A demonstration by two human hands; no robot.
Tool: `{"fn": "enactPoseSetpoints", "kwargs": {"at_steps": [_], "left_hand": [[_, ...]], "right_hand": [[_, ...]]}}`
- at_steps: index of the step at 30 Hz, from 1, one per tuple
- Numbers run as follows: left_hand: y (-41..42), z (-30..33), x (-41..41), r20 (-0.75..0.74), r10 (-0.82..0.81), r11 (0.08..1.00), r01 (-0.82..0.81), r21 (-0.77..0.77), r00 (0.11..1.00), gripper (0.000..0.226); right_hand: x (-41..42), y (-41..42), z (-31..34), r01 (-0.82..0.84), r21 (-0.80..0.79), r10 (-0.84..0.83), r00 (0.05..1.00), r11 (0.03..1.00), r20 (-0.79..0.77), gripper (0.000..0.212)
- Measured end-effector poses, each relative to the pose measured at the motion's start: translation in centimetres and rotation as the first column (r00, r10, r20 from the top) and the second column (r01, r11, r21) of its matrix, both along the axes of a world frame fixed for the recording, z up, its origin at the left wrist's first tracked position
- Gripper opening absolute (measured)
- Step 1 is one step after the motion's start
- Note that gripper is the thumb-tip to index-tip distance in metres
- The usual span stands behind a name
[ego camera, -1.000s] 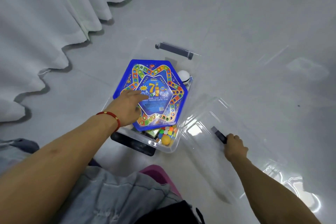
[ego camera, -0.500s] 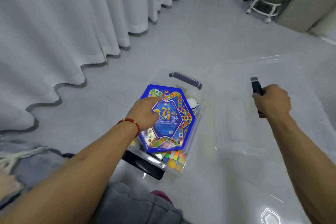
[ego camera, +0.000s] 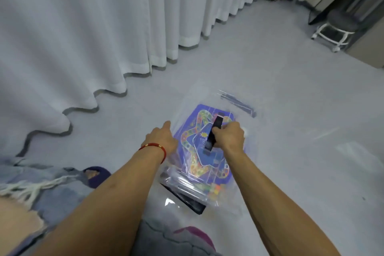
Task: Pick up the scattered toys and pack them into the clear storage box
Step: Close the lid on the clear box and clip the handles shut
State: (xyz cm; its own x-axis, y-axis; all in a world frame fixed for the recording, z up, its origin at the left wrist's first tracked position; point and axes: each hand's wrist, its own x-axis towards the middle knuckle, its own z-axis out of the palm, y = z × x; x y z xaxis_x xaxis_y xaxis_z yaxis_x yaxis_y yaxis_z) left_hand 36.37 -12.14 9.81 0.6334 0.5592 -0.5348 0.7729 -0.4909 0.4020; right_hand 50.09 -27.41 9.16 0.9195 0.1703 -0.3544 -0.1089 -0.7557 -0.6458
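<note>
Our right hand [ego camera: 227,138] grips the black handle [ego camera: 214,135] of the clear lid [ego camera: 232,164] over the box [ego camera: 187,185] on the floor [ego camera: 291,110]; left hand [ego camera: 161,141] lies flat on its edge. The lid seems light, bendy, slippery; we hold it best by handle and rim.

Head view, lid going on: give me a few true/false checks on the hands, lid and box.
1. The right hand grips the lid's black handle. True.
2. The clear lid lies on the floor beside the clear storage box. False: it is held over the box.
3. The left hand holds a toy. False: it holds nothing and reaches to the lid's edge.
4. The blue game board shows through the lid. True.
</note>
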Motion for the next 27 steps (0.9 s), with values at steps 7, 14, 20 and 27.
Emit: {"fn": "enactPoseSetpoints", "kwargs": {"at_steps": [7,14,20,27], "left_hand": [[1.8,-1.6,-1.1,0.052,-0.221,0.975,0.222,-0.011,0.974,0.091],[2.3,-1.7,1.8,0.017,-0.263,0.963,0.262,0.059,0.965,0.092],[3.2,-2.4,2.4,-0.04,-0.157,0.988,0.156,-0.012,0.987,0.074],[3.0,-3.0,2.7,-0.037,-0.121,0.991,0.118,-0.063,0.992,0.075]], "right_hand": [[3.2,-4.1,-1.4,0.009,-0.463,0.068,0.987,0.886,0.148,0.069],[3.7,-7.3,-5.1,0.311,-0.054,-0.309,0.95,0.949,0.038,0.074],[4.7,-8.5,-4.6,0.41,0.016,-0.407,0.909,0.912,-0.086,0.048],[3.4,-8.6,-6.3,0.491,0.031,-0.482,0.864,0.87,-0.147,0.049]]}}
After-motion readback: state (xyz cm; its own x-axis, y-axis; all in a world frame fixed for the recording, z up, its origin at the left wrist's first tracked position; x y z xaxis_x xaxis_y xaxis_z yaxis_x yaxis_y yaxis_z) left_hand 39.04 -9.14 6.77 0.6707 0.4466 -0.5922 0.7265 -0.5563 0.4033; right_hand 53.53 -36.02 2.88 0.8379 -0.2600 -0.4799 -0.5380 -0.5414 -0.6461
